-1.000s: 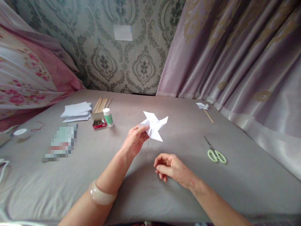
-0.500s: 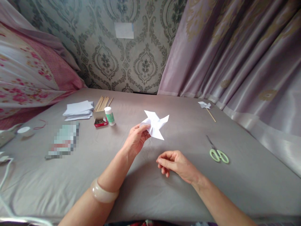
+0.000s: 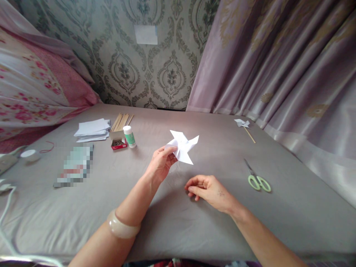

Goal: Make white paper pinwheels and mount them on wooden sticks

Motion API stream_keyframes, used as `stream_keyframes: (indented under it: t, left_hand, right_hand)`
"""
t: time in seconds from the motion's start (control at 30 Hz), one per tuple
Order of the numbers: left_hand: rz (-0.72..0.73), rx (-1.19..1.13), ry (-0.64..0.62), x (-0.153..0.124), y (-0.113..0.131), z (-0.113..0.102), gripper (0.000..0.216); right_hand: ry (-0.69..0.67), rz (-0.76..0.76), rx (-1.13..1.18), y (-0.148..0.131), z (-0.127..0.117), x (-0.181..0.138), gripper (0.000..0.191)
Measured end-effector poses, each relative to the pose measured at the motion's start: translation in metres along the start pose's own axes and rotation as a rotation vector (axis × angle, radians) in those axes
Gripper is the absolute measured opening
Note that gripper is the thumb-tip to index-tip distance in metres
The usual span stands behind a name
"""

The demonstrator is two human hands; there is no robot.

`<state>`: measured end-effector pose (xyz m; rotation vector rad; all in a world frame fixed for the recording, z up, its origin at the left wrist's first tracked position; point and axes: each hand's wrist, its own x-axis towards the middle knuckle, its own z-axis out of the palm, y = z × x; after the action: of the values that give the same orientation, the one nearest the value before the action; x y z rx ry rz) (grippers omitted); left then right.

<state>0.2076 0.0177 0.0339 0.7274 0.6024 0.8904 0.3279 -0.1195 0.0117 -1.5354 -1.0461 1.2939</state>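
A white paper pinwheel (image 3: 185, 149) with pointed, folded blades is pinched at its left side between the thumb and fingers of my left hand (image 3: 162, 163). It is held up over the grey sheet, and no stick shows on it. My right hand (image 3: 207, 191) is just below and to the right of the pinwheel, apart from it, low over the sheet. Its fingers are curled in toward the thumb; whether anything small is between them is hidden. Green-handled scissors (image 3: 257, 180) lie to the right of this hand.
At the back left are stacked white paper (image 3: 91, 129), wooden sticks (image 3: 121, 121), an open red box (image 3: 119, 144) of small metal pieces and a white-and-green glue stick (image 3: 129, 137). A pinwheel on a stick (image 3: 244, 126) lies back right. White cables (image 3: 8, 211) run along the left.
My right hand has turned slightly, showing more of its back, with its fingers a little higher. My left hand and the pinwheel have barely shifted.
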Motion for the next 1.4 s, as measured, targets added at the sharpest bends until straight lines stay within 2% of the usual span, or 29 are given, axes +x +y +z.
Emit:
stream_keyframes:
  t: [0.13, 0.27, 0.57, 0.7, 0.83, 1.0, 1.4]
  left_hand:
    - [0.000, -0.003, 0.003, 0.000, 0.000, 0.000, 0.020]
    - [0.005, 0.008, 0.008, -0.001, 0.000, 0.001, 0.022]
    - [0.065, 0.119, -0.022, -0.009, 0.001, 0.007, 0.018]
    - [0.098, 0.219, -0.051, -0.013, 0.001, 0.009, 0.024]
    - [0.106, 0.282, -0.090, -0.016, 0.000, 0.011, 0.026]
    - [0.093, 0.294, -0.106, -0.019, -0.002, 0.013, 0.022]
    - [0.087, 0.306, -0.152, -0.024, 0.000, 0.016, 0.016]
  right_hand:
    - [0.068, -0.156, -0.242, -0.002, -0.002, -0.001, 0.012]
    - [0.098, -0.335, -0.433, -0.017, -0.004, -0.003, 0.013]
    - [0.253, -0.464, -0.447, -0.072, -0.008, -0.001, 0.010]
    - [0.367, -0.594, -0.500, -0.074, -0.009, 0.008, 0.009]
    - [0.550, -0.784, -0.651, -0.063, -0.012, 0.017, 0.007]
    - [0.716, -0.818, -0.778, -0.052, -0.013, 0.019, 0.004]
    - [0.760, -0.807, -0.759, -0.048, -0.012, 0.019, 0.009]
